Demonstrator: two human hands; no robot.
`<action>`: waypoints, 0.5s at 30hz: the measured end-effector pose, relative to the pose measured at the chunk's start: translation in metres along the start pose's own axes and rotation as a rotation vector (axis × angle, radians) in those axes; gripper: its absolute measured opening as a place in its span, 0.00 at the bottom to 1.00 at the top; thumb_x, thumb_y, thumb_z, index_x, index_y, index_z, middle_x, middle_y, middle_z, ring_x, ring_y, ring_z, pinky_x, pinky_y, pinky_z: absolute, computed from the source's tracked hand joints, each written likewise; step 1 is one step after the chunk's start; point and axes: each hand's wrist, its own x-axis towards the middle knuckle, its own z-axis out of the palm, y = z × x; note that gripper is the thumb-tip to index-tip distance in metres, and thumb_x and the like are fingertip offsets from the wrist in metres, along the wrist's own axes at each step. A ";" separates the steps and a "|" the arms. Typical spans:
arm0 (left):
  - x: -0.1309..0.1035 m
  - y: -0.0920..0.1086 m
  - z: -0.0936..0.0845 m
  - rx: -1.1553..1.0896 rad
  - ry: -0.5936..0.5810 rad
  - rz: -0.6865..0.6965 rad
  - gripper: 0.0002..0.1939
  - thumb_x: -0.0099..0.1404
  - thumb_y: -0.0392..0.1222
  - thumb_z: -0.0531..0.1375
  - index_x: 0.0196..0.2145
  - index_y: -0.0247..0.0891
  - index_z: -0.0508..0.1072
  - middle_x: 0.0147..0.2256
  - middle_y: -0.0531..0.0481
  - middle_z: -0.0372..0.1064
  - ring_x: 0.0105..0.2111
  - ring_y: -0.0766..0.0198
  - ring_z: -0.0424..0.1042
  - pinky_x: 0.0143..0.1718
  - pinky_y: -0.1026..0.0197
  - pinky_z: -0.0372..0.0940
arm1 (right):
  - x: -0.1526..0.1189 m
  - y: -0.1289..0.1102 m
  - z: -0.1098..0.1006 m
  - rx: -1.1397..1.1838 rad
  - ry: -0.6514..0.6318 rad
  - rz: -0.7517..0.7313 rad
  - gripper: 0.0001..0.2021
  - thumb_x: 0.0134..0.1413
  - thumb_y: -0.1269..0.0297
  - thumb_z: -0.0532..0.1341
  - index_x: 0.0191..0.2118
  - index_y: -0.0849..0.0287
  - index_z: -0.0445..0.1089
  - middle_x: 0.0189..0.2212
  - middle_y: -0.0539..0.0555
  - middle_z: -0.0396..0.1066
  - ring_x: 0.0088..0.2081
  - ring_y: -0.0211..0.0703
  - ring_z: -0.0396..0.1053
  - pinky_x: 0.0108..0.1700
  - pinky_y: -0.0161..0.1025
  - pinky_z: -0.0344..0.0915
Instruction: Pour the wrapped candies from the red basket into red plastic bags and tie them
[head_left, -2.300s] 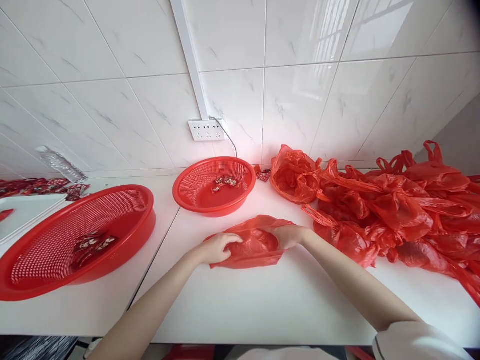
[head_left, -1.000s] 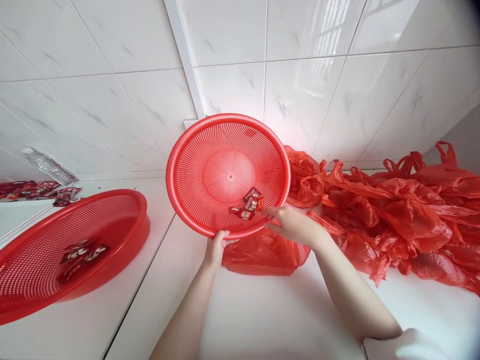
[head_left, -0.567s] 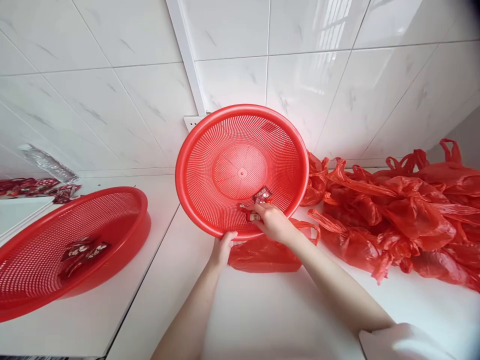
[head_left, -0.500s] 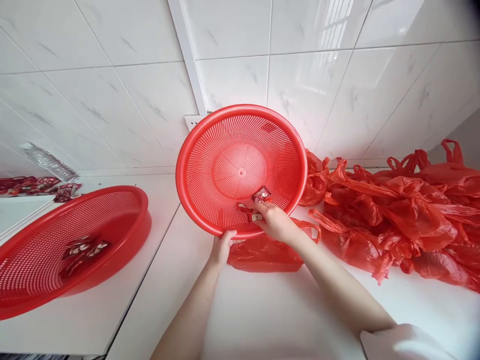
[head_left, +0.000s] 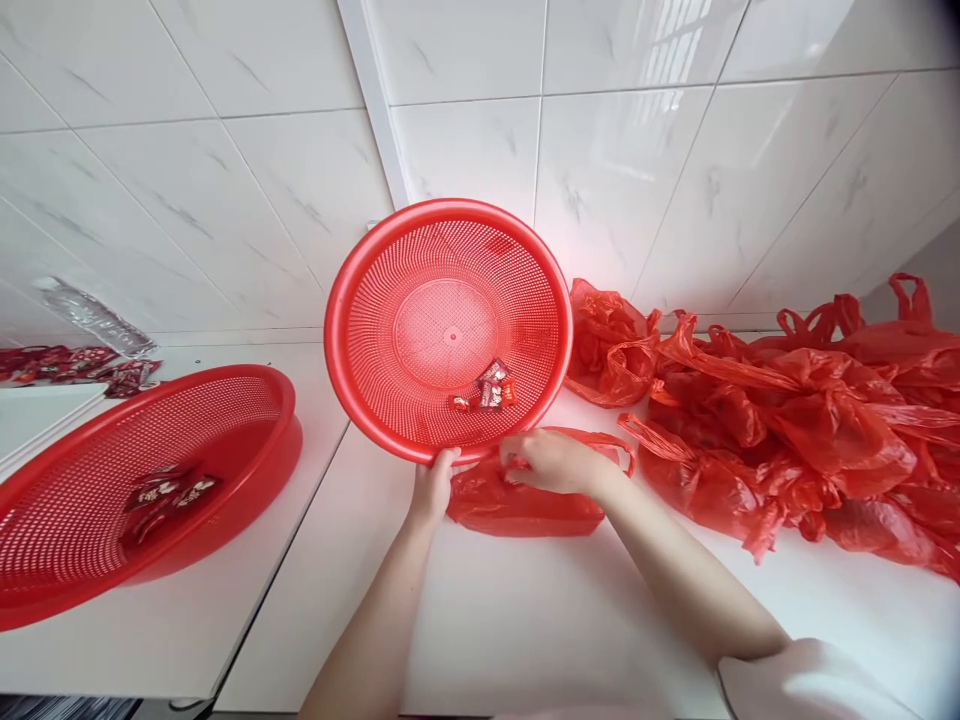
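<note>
My left hand (head_left: 435,482) grips the near rim of a red plastic colander (head_left: 360,410), thumb over the edge, and holds it tilted toward me. Several small wrapped candies (head_left: 492,384) lie low inside its wall. Just outside the rim, my right hand (head_left: 553,462) is at the mouth of a red plastic bag (head_left: 525,515), with its fingers curled. Something red shows at those fingertips; I cannot tell whether it is a candy or the bag. The bag lies on the white table, partly hidden by the colander and both hands.
Many tied red plastic bags (head_left: 795,430) are heaped on the right. At left, a second red colander (head_left: 259,450) holds several dark red packets (head_left: 169,495). Behind it are more red packets (head_left: 60,365) and a clear plastic wrapper (head_left: 97,315). A tiled wall (head_left: 465,140) closes off the back.
My right hand has left the candies inside the colander and moved down to the red bag. The colander, still in my left hand, has shifted slightly left.
</note>
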 end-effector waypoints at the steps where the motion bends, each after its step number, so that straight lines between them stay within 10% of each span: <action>1: -0.001 0.001 0.001 -0.001 -0.004 -0.014 0.19 0.52 0.42 0.64 0.42 0.35 0.73 0.41 0.45 0.75 0.40 0.51 0.76 0.42 0.50 0.71 | 0.000 -0.001 -0.001 0.003 0.031 0.002 0.02 0.56 0.70 0.59 0.35 0.58 0.69 0.30 0.51 0.73 0.30 0.38 0.68 0.32 0.33 0.58; 8: -0.012 -0.001 0.012 0.033 -0.067 -0.090 0.21 0.52 0.41 0.64 0.45 0.36 0.73 0.41 0.45 0.76 0.41 0.49 0.76 0.40 0.51 0.71 | 0.008 0.003 0.005 0.003 0.360 -0.038 0.13 0.64 0.68 0.52 0.52 0.61 0.65 0.48 0.61 0.70 0.48 0.44 0.69 0.48 0.40 0.64; 15: -0.025 -0.013 0.018 0.107 -0.110 -0.125 0.15 0.53 0.43 0.63 0.39 0.36 0.76 0.38 0.46 0.76 0.41 0.49 0.75 0.39 0.53 0.70 | 0.022 0.016 0.026 -0.176 0.348 0.062 0.18 0.63 0.68 0.53 0.58 0.63 0.62 0.48 0.63 0.72 0.54 0.49 0.67 0.65 0.60 0.39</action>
